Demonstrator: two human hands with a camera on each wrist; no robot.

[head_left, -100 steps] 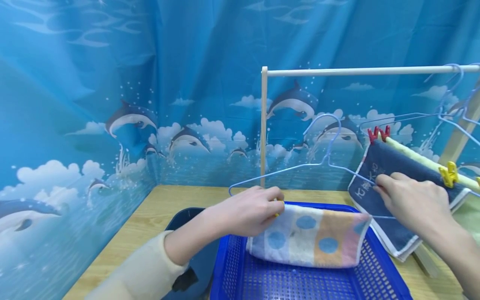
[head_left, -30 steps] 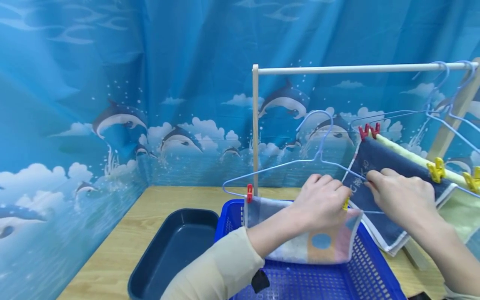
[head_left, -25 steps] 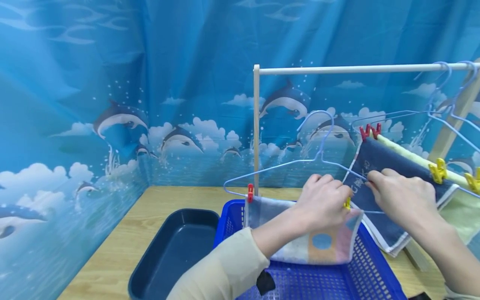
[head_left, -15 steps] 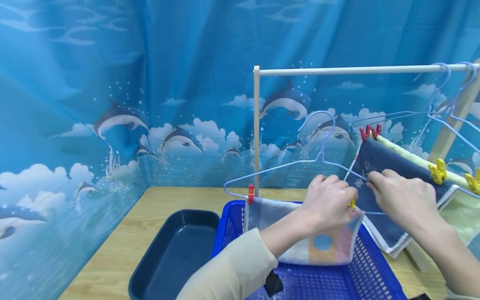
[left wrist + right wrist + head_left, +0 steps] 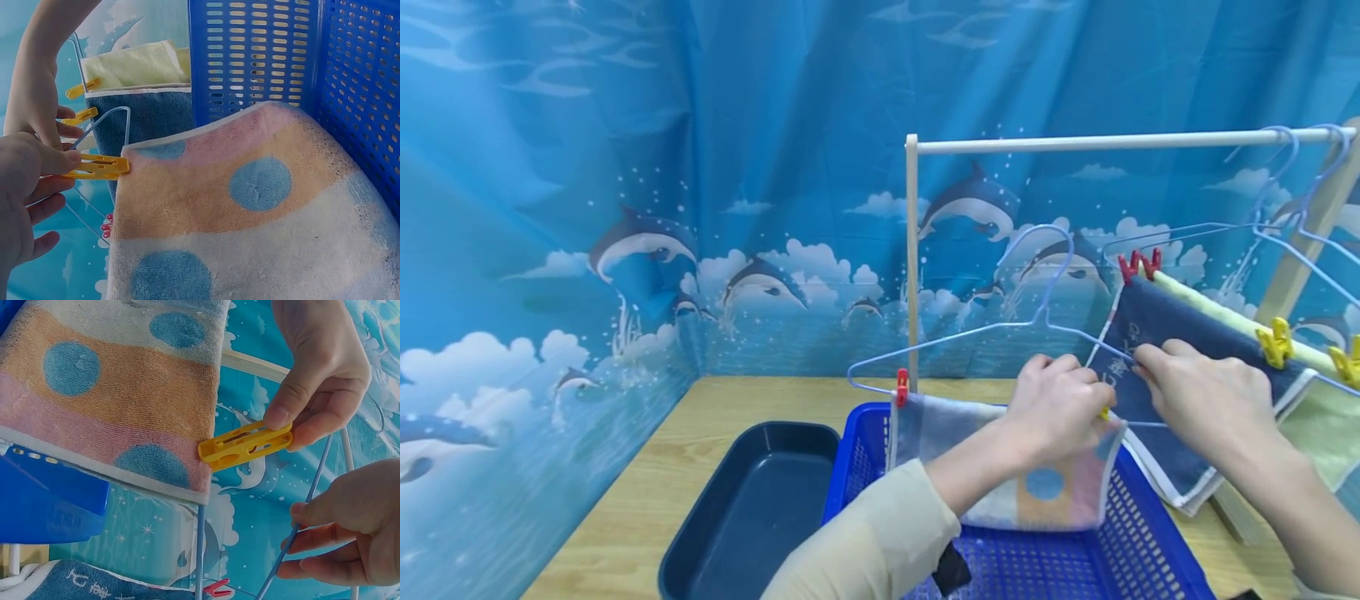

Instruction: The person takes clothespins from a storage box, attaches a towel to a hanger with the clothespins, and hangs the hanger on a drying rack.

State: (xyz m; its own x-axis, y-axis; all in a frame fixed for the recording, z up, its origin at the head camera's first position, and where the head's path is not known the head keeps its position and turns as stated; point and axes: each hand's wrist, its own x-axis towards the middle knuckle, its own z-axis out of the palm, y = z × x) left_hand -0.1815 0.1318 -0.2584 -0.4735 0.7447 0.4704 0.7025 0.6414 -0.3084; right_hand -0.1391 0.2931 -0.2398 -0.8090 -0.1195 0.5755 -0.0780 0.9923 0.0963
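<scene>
A polka-dot towel (image 5: pixel 206 200) in orange, pink and white hangs from the lower bar of a light blue wire hanger (image 5: pixel 955 335). A red clothespin (image 5: pixel 902 388) clips its left top corner. My left hand (image 5: pixel 1060 408) pinches a yellow clothespin (image 5: pixel 247 445) between thumb and fingers; its tip sits on the towel's right top corner at the bar. My right hand (image 5: pixel 1210 392) grips the hanger's right sloping arm, seen also in the right wrist view as a hand (image 5: pixel 356 528) with thumb and fingers on the wire.
Below the towel stands a blue perforated basket (image 5: pixel 1150 533). A dark tray (image 5: pixel 752 508) lies to its left on the wooden table (image 5: pixel 625 492). At right, a drying rack (image 5: pixel 1075 144) bears hangers with a navy towel (image 5: pixel 1157 400) and a pale green towel (image 5: pixel 1330 417), held by clothespins.
Since the earliest frame, my left hand has moved right from the towel's left side to its right corner. The red clothespin at left has come into view. In the last second hardly anything moves.
</scene>
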